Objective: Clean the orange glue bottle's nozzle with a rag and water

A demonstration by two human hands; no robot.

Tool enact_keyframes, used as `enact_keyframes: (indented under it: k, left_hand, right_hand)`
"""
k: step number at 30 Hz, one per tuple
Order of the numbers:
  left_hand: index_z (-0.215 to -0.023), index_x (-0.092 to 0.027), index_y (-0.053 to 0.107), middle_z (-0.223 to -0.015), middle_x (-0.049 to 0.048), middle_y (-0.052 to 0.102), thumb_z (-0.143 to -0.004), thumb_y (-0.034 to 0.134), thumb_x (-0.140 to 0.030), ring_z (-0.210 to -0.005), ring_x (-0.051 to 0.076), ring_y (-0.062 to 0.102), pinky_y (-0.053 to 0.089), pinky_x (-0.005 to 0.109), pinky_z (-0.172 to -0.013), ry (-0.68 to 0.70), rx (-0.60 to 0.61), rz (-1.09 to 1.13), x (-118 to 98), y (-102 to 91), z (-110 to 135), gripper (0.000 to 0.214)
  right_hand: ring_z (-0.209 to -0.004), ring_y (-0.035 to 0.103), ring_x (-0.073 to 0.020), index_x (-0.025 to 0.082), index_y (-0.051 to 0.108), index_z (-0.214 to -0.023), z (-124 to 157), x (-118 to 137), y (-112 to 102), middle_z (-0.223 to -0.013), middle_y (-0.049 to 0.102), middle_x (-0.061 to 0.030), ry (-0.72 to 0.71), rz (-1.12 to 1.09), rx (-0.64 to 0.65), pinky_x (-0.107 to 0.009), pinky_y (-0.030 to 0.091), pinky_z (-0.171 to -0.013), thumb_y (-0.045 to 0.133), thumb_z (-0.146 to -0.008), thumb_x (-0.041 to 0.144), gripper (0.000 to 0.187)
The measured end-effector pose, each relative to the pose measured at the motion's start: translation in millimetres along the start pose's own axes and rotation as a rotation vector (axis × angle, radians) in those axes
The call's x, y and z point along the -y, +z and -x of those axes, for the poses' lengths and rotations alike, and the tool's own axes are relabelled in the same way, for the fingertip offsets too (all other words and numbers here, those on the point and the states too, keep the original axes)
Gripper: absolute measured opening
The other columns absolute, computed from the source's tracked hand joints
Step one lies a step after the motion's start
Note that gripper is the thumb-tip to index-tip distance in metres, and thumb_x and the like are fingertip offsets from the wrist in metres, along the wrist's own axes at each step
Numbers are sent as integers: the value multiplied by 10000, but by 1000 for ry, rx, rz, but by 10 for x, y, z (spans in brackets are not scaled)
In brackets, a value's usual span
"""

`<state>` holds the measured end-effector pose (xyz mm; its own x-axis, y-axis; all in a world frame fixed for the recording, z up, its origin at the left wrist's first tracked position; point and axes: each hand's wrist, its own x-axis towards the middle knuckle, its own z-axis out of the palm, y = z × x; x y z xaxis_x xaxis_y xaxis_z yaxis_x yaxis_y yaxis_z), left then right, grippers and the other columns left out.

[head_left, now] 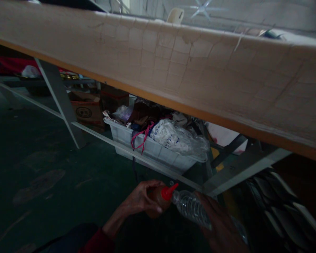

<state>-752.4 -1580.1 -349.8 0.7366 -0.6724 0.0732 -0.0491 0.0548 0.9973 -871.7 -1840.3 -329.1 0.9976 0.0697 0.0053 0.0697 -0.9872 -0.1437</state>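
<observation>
My left hand [140, 199] is wrapped round a squeeze bottle [158, 205] with a brownish body and a red nozzle cap, which points up and to the right. In my right hand [222, 223] is a clear plastic bottle [191, 208] with ribbed sides, tilted so that its neck faces left. That neck is close beside the red cap; whether the two touch I cannot tell. My right fingers cover part of the clear bottle. Both hands are low in the view, below the table's edge.
A long table [160, 56] with a cracked, pale covering spans the top. Beneath it stands a grey plastic tub [152, 151] full of cloth and plastic bags, behind a metal crossbar [107, 140]. A cardboard box [85, 109] is to its left. Dark racks [284, 207] stand at the lower right.
</observation>
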Motion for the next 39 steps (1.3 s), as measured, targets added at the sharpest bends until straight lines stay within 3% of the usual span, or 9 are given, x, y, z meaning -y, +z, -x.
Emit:
enact_keyframes:
  k: [10, 17, 32, 39]
  left_hand:
    - [-1061, -161, 613, -1097, 62, 637, -482, 844, -258, -1037, 262, 560, 429, 352, -896, 24, -4, -14, 37, -1, -10, 631]
    - [-1044, -163, 621, -1087, 60, 640, -462, 852, -251, -1041, 263, 559, 432, 350, -902, 17, -18, 3, 33, 12, -15, 632]
    - [-1043, -164, 621, -1092, 58, 641, -462, 854, -250, -1032, 264, 563, 429, 345, -895, 24, -35, 7, 52, 8, -23, 632]
    - [-1031, -162, 621, -1064, 52, 648, -467, 851, -227, -1020, 255, 568, 439, 335, -873, 6, -35, 89, 60, 32, -33, 613]
  right_hand:
    - [-1278, 377, -252, 227, 302, -1388, 14, -37, 11, -1406, 399, -48, -6, -16, -17, -454, 344, -1039, 448, -713, 129, 698]
    - [-1264, 397, -272, 317, 278, -1384, -4, -74, 30, -1406, 397, 4, 9, -75, -46, -492, 341, -1030, 482, -681, 104, 762]
    - [-1266, 393, -270, 236, 282, -1385, -12, -73, 39, -1400, 402, -50, -22, -32, -70, -477, 351, -1022, 453, -696, 86, 725]
    - [-1282, 372, -257, 258, 301, -1384, -42, -35, -31, -1409, 394, -12, 20, -62, -17, -447, 326, -1045, 468, -693, 91, 730]
